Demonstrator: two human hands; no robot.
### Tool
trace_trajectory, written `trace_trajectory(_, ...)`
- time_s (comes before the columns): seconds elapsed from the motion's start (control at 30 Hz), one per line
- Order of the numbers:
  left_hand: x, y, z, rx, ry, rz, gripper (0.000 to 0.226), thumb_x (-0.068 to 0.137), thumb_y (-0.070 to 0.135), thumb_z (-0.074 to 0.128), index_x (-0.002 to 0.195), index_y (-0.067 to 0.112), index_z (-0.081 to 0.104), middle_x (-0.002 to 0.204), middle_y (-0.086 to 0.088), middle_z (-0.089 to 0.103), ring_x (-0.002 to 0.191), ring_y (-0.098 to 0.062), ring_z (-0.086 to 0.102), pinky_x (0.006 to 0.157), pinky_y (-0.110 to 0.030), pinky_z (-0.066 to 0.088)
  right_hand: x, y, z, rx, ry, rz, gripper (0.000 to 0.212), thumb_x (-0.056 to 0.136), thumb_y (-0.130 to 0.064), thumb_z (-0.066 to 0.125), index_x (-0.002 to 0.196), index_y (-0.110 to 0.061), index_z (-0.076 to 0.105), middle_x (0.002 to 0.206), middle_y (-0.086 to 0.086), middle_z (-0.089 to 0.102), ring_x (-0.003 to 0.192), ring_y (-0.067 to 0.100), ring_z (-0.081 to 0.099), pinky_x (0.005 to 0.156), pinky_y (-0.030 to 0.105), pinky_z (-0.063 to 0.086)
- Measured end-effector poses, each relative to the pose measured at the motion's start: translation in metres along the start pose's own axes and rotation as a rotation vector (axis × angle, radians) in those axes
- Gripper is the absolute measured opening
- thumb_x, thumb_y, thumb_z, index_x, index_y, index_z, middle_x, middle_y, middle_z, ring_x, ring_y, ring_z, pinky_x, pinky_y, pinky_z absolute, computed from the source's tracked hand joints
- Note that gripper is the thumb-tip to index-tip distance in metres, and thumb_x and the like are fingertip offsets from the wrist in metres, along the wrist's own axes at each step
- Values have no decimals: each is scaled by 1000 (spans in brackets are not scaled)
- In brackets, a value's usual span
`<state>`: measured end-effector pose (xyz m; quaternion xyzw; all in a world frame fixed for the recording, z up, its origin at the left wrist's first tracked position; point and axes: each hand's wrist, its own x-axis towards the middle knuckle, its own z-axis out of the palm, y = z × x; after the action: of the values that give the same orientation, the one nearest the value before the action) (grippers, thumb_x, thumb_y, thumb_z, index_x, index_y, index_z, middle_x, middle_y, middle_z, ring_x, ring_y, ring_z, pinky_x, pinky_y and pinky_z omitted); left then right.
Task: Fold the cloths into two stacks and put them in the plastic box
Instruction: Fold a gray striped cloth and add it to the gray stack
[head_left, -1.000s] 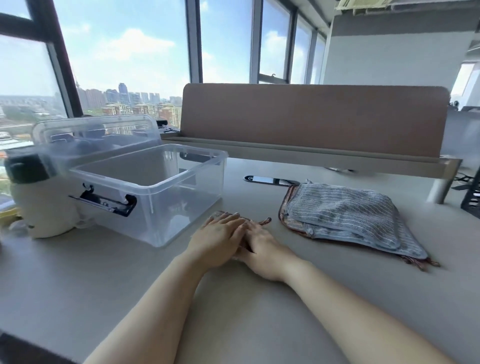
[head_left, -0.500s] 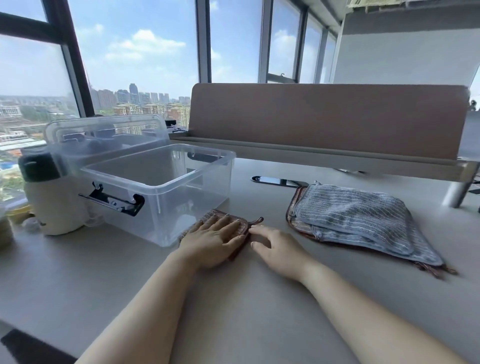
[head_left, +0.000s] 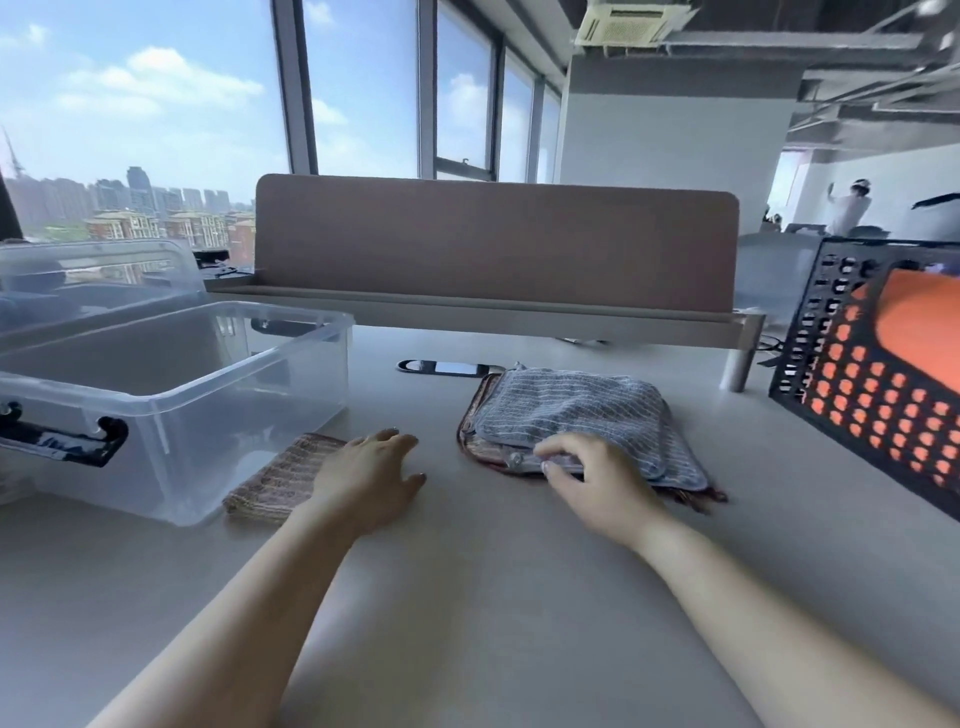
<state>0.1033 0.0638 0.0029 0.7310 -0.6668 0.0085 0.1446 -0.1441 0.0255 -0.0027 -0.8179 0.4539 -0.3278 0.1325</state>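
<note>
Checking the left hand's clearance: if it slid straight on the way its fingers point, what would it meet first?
The left hand would cross bare table between the plastic box and the cloth pile, then probably reach the flat black object by the divider; depth is unclear.

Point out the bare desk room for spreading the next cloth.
Widest bare desk lies nearer than the left hand and right hand. A narrower strip runs between the folded cloth and the cloth pile. Crowded: plastic box left, black basket right.
</note>
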Motion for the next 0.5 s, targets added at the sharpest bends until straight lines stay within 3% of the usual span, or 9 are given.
trace_trajectory(0.07,5,10,1,-148,81,-50,42,93,36,50,134,29,47,142,3,47,124,-21,50,98,-34,44,-8,27,-20,-39,108,46,16,85,-16,62,99,-19,70,106,-1,69,105,17,60,93,32,46)
trace_trajectory(0.13,8,27,2,-234,146,-57,38,93,31,50,130,27,51,135,0,53,118,-23,55,94,-36,46,-14,50,-35,-132,176,84,15,82,-14,65,96,-18,71,103,0,69,104,21,60,89,30,45)
trace_trajectory(0.27,11,77,12,-306,135,117,39,93,29,52,132,26,50,138,2,49,122,-22,51,95,-36,46,-20,76,-49,-259,153,220,20,78,-20,72,98,-18,70,106,1,67,104,24,57,86,31,44)
trace_trajectory(0.4,21,114,36,-196,86,249,48,94,27,49,141,29,38,151,8,32,134,-26,35,108,-38,32,-22,81,-48,-258,86,228,21,79,-19,72,100,-16,69,105,2,66,100,22,60,84,32,47)
trace_trajectory(0.5,26,121,47,-142,94,234,48,95,24,45,141,32,37,148,9,40,131,-25,38,106,-37,30,-21,82,-47,-305,75,198,23,81,-23,71,102,-18,69,109,0,64,103,21,59,86,33,47)
